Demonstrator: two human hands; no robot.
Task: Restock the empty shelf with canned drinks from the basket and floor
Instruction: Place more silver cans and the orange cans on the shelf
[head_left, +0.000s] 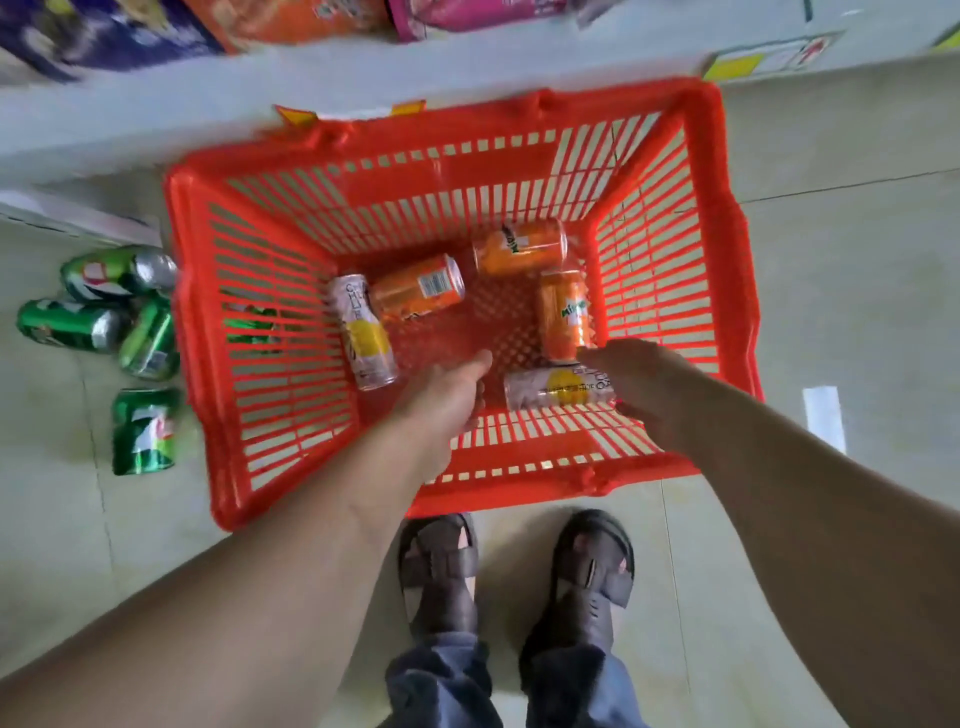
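A single head-worn wide-angle camera supplies the only view, so no second view shares any part of the scene. It looks steeply down from standing height, almost straight at the floor (831, 270). The person's own sandalled feet (519, 577) sit at bottom centre, and both forearms enter from the lower corners. The forward direction runs toward the top of the frame, where the shelf edge (363, 93) crosses at a slant (the head is tilted slightly). The red basket (727, 291) fills the middle at close range. Wide-angle distortion bends straight lines near the borders, and the upper edge is blurred.
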